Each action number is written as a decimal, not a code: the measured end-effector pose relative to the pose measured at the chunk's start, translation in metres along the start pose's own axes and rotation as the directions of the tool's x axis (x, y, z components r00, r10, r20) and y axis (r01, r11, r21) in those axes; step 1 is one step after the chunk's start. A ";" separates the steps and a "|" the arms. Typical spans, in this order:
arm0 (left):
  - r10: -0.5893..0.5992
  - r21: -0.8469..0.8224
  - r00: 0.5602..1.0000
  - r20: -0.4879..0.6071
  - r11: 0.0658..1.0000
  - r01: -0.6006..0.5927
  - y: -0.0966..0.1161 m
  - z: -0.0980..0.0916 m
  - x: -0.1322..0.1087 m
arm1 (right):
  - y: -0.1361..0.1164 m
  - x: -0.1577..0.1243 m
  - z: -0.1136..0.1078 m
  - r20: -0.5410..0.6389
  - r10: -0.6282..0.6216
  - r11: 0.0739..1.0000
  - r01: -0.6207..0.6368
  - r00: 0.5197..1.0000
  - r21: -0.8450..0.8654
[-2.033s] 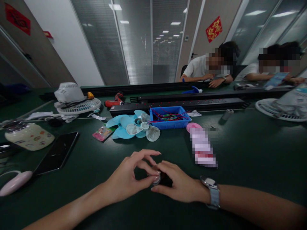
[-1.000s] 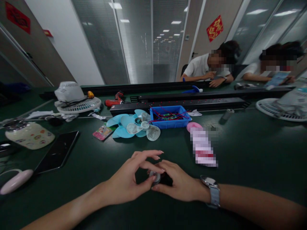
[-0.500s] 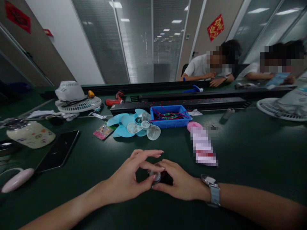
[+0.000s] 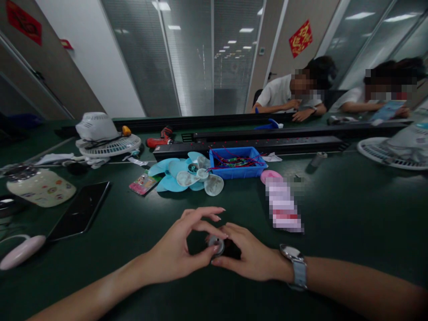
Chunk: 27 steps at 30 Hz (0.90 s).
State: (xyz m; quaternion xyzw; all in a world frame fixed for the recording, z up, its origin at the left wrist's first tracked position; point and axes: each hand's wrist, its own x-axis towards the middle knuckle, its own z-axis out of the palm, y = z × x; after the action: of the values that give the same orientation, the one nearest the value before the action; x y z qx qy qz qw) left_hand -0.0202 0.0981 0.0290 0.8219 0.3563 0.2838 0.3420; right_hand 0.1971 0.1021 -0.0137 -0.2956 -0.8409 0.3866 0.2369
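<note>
Both hands meet around a small motor (image 4: pixel 216 245), a round grey metal piece with a dark spot at the middle of its face. My left hand (image 4: pixel 182 243) has its thumb and a fingertip at the near and far edges of that face, while its upper fingers stretch out above. Curled around the other side, the fingers and thumb of my right hand (image 4: pixel 249 252) grip the motor. The lower part of the motor is hidden by my fingers and shadow. A watch (image 4: pixel 294 263) is on my right wrist.
Ahead are light-blue and clear fan blades (image 4: pixel 177 174), a blue bin (image 4: pixel 237 169) of wired parts and a pink-and-white item (image 4: pixel 284 205). A phone (image 4: pixel 82 211) lies left; a silver cylinder (image 4: pixel 320 158) stands right. Fan heads and a red drill (image 4: pixel 160 138) sit farther back. Co-workers sit opposite.
My left hand's fingers have shifted a little, so more of the motor's round face shows. My right hand stays in nearly the same place around it.
</note>
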 end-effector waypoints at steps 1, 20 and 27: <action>-0.009 -0.004 1.000 -0.013 1.000 0.009 -0.001 0.000 0.000 | -0.001 0.000 0.000 -0.001 0.011 1.000 -0.011 1.000 -0.007; 0.018 0.062 0.997 -0.073 0.998 -0.013 -0.004 0.004 0.005 | -0.001 0.000 0.000 -0.001 0.017 0.999 -0.017 1.000 -0.037; 0.122 -0.044 0.934 -0.337 0.988 -0.145 -0.005 -0.003 -0.007 | -0.004 0.000 -0.002 -0.003 0.028 1.000 -0.028 1.000 -0.003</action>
State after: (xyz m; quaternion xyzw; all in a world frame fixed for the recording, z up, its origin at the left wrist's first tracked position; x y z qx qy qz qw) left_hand -0.0279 0.0965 0.0251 0.7722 0.3423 0.4532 0.2847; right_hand 0.1970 0.1011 -0.0094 -0.3082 -0.8368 0.3882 0.2325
